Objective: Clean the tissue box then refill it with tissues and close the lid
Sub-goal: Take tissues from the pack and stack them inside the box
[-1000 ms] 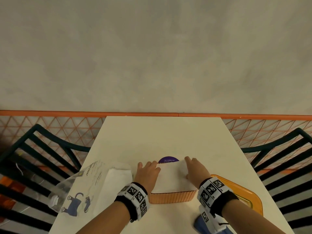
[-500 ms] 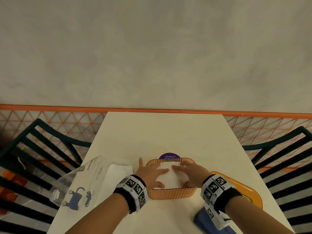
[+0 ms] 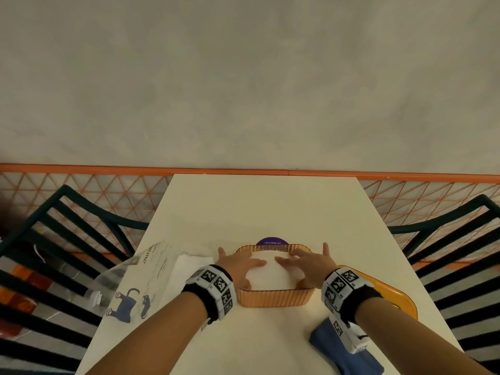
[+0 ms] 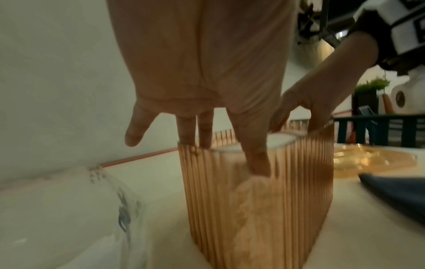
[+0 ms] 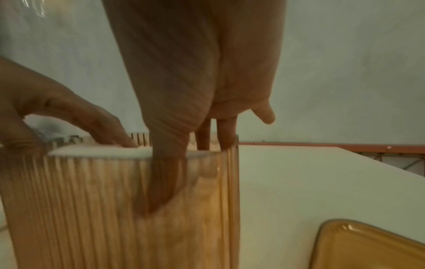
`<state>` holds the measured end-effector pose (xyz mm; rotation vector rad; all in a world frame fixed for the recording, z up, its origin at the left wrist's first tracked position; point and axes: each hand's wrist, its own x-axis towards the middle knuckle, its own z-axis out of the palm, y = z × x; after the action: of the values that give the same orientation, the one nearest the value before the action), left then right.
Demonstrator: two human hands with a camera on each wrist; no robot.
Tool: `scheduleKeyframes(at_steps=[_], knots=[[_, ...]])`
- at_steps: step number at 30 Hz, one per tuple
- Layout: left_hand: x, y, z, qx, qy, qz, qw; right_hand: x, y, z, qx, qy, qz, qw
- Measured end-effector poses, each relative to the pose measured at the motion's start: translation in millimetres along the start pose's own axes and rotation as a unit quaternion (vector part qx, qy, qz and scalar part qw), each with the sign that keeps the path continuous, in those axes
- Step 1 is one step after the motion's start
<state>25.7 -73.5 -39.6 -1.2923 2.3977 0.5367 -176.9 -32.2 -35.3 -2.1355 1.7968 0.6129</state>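
Pressing flat, both spread hands, left hand (image 3: 238,263) and right hand (image 3: 305,262), are now seating the white tissue stack (image 3: 270,277) lower inside the ribbed amber plastic tissue box (image 3: 273,297); lid comes next.

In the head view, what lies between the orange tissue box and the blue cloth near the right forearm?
Only bare table. The head view shows nothing between the tissue box and the blue cloth; the right hand comes in above, pressing the tissues.

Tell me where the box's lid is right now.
In the head view, the orange lid lies flat on the table to the right of the ribbed tissue box, partly hidden behind the right wrist, with the blue cloth just nearer the person.
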Motion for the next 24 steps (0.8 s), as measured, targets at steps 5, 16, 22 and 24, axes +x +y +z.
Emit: scheduleKeyframes(at_steps=[5,16,22,24], knots=[[-36,-47,-3,-0.205,0.243,-0.047,0.947,-5,17,0,0.118,0.183,0.041,0.975],[-25,-83,81,-0.177,0.036,-0.315,0.932,11,-1,45,0.426,0.136,0.177,0.877],[-20,-60,84,-0.122,0.08,-0.346,0.927,13,-3,46,0.406,0.135,0.185,0.885],[-23,-56,81,-0.08,0.068,-0.339,0.935,14,-3,46,0.408,0.134,0.186,0.884]])
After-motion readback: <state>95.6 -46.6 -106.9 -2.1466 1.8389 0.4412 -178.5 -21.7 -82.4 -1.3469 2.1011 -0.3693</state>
